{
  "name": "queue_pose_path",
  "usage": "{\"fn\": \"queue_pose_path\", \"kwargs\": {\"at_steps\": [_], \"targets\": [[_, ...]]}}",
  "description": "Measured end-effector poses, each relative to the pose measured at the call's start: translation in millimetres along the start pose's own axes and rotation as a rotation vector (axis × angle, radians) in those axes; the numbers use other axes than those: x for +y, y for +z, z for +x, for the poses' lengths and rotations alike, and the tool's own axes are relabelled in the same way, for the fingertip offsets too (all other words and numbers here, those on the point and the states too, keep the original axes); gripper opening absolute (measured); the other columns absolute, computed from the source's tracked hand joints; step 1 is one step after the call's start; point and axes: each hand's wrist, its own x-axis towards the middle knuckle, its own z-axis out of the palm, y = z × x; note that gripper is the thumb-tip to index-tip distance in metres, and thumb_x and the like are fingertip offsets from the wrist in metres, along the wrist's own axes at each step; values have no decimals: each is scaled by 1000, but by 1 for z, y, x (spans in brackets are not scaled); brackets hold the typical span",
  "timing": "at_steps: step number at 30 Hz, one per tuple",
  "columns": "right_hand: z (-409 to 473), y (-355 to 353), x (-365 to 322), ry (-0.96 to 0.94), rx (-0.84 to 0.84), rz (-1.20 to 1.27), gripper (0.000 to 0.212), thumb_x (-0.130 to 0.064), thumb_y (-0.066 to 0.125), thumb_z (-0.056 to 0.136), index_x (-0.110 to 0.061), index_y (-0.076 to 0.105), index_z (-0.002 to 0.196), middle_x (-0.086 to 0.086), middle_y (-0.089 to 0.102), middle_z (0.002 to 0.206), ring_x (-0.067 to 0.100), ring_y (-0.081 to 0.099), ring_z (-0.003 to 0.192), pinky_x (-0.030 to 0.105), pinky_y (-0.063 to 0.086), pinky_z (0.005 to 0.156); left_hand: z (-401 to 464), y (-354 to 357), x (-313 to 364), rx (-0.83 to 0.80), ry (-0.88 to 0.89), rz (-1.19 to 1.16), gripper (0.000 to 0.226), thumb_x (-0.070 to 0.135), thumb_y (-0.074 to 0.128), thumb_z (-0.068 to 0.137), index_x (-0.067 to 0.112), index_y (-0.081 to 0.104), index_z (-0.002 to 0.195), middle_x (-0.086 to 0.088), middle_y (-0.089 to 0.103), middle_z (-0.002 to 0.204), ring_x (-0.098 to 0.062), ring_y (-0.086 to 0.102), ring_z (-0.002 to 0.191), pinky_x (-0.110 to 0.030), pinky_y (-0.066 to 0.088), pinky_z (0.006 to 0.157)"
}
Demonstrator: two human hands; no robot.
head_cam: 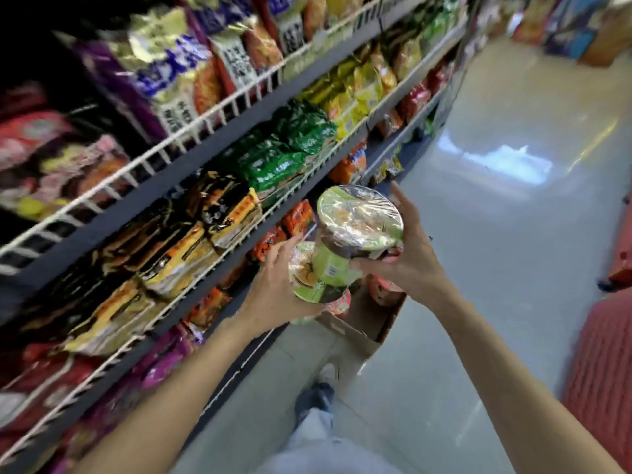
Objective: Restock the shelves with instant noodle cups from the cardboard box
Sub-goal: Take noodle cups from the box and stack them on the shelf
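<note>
I hold one green instant noodle cup in each hand, above the box. My right hand grips the upper cup from its right side, its film-covered lid facing me. My left hand cups the lower cup from the left; the upper cup partly hides it. Below them the cardboard box stands open on the floor beside the shelf foot, with pink-lidded cups showing inside. The wire-fronted shelves rise at my left, packed with noodle packets.
Shelf rows hold purple, black-and-yellow, green, yellow and orange packets. The grey shop floor stretches ahead and right. A red ribbed object stands at the right edge. My leg and shoe are just behind the box. More goods stand far back right.
</note>
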Motion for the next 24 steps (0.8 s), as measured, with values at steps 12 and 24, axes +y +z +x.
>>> {"fn": "queue_pose_path", "kwargs": {"at_steps": [12,24], "targets": [[-105,147,-139,-102,-475,253,101,-23,86,58,-28,21,136,-14,50,124,-18,53,102,7,47,85,-262,-78,32,611,-329,-274,116,52,89,40,38,29,138,25,40,136,12,39,121,-6,31,97],[-268,389,-331,-295,-844,469,64,-20,78,70,-48,38,112,-26,59,112,-13,60,95,4,46,69,-560,-234,-4,1092,-474,-106,130,73,80,32,44,19,143,19,39,141,0,40,129,-36,38,108]]}}
